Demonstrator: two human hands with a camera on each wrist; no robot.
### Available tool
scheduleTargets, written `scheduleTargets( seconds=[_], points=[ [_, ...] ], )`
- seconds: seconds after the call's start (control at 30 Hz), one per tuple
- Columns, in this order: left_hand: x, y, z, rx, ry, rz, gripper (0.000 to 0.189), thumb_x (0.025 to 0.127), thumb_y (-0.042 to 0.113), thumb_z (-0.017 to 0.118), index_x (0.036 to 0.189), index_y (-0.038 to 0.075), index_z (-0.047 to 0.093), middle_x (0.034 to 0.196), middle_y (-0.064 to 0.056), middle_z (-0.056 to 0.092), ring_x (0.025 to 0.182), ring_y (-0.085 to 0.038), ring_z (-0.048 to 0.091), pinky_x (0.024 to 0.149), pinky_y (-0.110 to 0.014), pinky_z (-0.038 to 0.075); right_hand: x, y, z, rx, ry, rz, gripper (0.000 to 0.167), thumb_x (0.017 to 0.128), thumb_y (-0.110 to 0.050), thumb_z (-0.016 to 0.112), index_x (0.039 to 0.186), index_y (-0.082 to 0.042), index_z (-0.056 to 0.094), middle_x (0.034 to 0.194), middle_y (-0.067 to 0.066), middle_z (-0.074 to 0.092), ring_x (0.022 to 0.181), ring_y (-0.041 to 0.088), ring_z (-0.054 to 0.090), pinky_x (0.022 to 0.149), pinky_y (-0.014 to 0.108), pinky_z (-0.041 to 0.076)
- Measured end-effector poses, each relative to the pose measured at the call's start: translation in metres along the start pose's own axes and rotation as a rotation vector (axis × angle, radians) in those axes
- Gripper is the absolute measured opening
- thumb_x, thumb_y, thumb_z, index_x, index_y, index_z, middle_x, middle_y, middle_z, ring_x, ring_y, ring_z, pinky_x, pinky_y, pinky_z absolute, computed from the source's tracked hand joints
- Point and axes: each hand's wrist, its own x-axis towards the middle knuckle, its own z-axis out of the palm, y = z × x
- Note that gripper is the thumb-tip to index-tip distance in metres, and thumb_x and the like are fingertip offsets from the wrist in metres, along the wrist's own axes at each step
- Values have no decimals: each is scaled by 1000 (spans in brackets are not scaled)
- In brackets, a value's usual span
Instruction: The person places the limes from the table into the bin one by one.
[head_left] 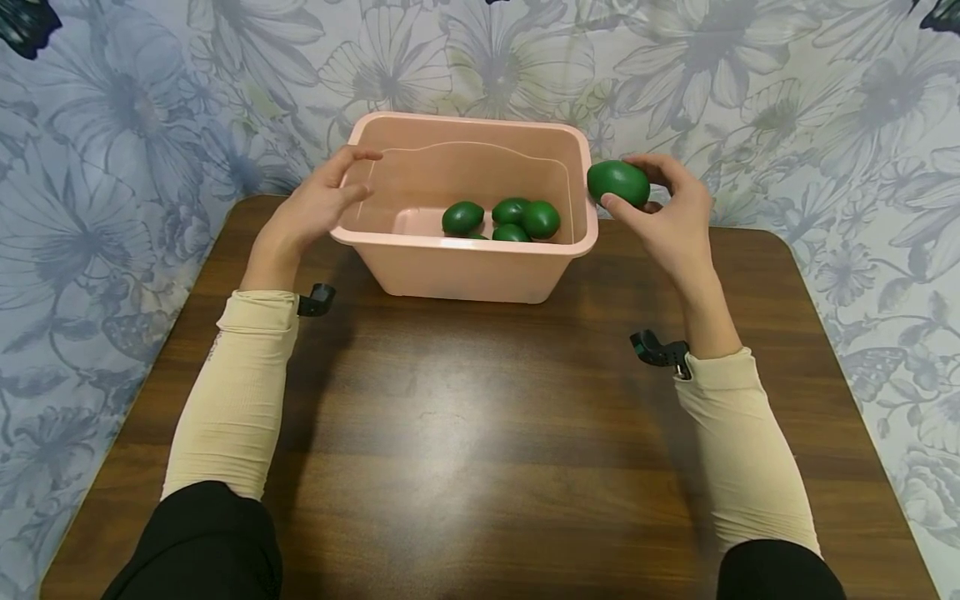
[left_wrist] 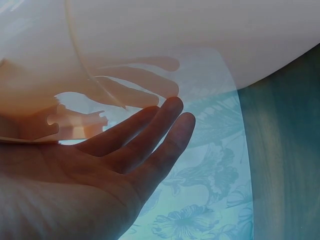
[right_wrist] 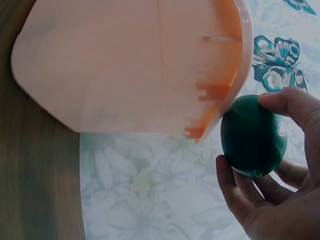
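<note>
A pink plastic bin [head_left: 457, 271] stands at the far side of the table, several green oval fruits [head_left: 540, 220] lying inside towards its right half. At the left end my left hand [head_left: 318, 196] holds the rim, with thumb and index finger over it. In the left wrist view the other fingers [left_wrist: 172, 132] stretch out beside the bin's outer wall [left_wrist: 125, 30]. My right hand [head_left: 667, 212] pinches another green oval fruit [head_left: 618, 183], smooth and glossy, right beside the bin's right rim. The right wrist view shows this fruit [right_wrist: 254, 135] between thumb and fingers, overlapping the rim's edge.
The brown wooden table [head_left: 450, 433] has rounded far corners. Behind it hangs a flower-patterned cloth [head_left: 675, 75], which also shows at both sides. A black camera mount sits at each wrist, the left mount [head_left: 317, 300] near the bin's front left corner.
</note>
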Motion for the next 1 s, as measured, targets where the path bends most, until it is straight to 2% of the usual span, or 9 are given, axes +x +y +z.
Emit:
scheduleTargets(
  seconds=[0.33,0.5,0.6,0.77,1.0],
  points=[
    [-1,1,-2,4,8,6,54,108,15,49,160,10,39,171,-10,31,159,-22,20,130,-46,15,16,-14,21,18,-19,-32,47,86,-11,81,129,5,68,124,19,69,107,12,61,76,17,51],
    [0,1,-3,18,11,10,53,108,15,49,161,13,40,171,-10,31,159,-23,20,130,-48,15,35,2,37,13,-39,-14,51,86,-17,84,132,-1,68,128,13,69,111,14,63,92,27,56],
    [-1,0,-2,16,12,12,53,108,16,49,161,13,40,172,-10,30,160,-23,19,130,-48,14,44,12,47,-1,-75,-17,53,86,-21,86,133,-5,68,129,11,69,115,18,64,101,33,55],
    [-2,-2,1,-5,10,14,52,108,11,50,159,10,41,171,-10,31,160,-22,18,130,-48,14,44,15,56,-27,-118,-20,48,88,-22,84,131,-4,69,129,12,71,120,21,64,108,35,51],
    [-1,-1,1,-11,7,-3,53,109,15,49,161,13,39,172,-10,30,160,-24,19,130,-50,14,40,21,54,-8,-67,4,39,92,-15,80,126,1,70,129,16,70,126,23,60,114,39,48]
  ],
)
